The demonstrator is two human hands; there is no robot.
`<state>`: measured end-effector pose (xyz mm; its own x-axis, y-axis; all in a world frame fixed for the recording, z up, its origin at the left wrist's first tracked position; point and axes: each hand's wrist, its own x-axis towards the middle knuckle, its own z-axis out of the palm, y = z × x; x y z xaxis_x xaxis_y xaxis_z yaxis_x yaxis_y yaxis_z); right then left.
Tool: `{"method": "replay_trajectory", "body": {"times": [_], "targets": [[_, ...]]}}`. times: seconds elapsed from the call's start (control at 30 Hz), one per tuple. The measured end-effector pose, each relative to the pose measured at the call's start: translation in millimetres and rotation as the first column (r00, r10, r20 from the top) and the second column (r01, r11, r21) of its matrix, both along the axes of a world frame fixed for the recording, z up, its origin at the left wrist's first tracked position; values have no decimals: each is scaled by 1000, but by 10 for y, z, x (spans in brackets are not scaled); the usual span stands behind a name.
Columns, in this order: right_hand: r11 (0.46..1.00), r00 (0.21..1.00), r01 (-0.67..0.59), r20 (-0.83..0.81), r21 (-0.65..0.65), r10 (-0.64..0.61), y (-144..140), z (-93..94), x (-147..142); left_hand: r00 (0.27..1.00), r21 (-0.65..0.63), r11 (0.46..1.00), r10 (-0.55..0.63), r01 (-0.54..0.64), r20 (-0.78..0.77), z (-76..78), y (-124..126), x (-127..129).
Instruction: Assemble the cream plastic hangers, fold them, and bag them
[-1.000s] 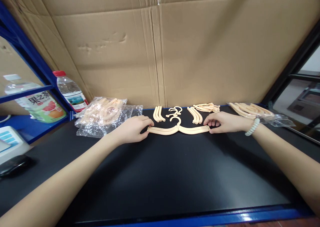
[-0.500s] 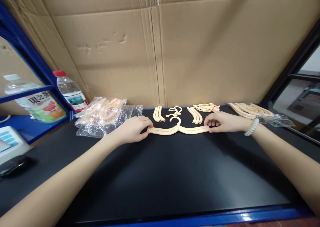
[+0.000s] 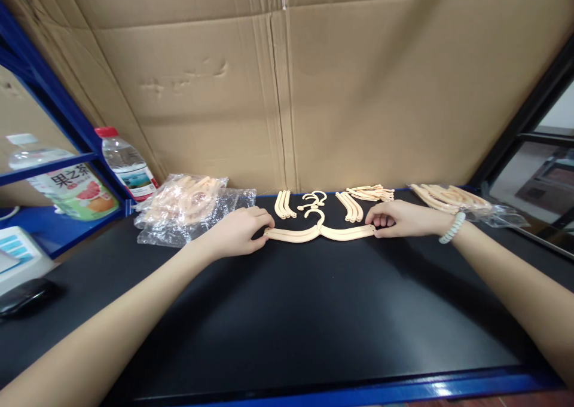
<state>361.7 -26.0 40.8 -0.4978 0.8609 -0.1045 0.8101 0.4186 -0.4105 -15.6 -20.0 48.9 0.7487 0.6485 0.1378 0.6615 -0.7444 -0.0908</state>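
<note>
Hands [image 3: 240,232] [image 3: 398,220] pinch hanger [image 3: 319,233] ends; table [image 3: 296,317] front w/ open room.

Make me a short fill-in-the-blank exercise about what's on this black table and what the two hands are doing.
1. Each hand pinches one end of the assembled peach-coloured ______, which lies flat on the black table.
2. The right hand wears a pale beaded ______ at the wrist.
3. Beside the left hand lie clear plastic ______ with more peach parts inside.
4. The water bottle by the blue shelf has a ______ cap.

Missing words: hanger; bracelet; bags; red
</note>
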Motion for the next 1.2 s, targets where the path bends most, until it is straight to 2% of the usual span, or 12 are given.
{"method": "replay_trajectory", "body": {"times": [0.47, 0.7, 0.83, 0.97, 1.1, 1.2], "targets": [[999, 1000, -15, 10, 34, 14, 19, -23, 14, 1000, 27, 1000, -15, 15, 1, -6, 7, -8], [1000, 1000, 8, -24, -1, -8, 14, 40, 84, 1000, 65, 998, -18, 17, 10, -35, 49, -8], [992, 997, 46, -63, 120, -39, -6, 92, 73, 999, 87, 996, -28, 25, 31, -58, 91, -33], [967, 992, 36, -122, 251, -6, 20, 104, -21, 998, 97, 995, -35, 30, 54, -68, 192, -47], [929, 989, 13, -139, 371, 41, 183, 90, -191, 997, 115, 993, -41, 34, 65, -49, 340, -30], [921, 994, -19, -96, 388, 61, 378, 90, -378, 997, 120, 992, -53, 47, 53, -37, 425, 9]]}}
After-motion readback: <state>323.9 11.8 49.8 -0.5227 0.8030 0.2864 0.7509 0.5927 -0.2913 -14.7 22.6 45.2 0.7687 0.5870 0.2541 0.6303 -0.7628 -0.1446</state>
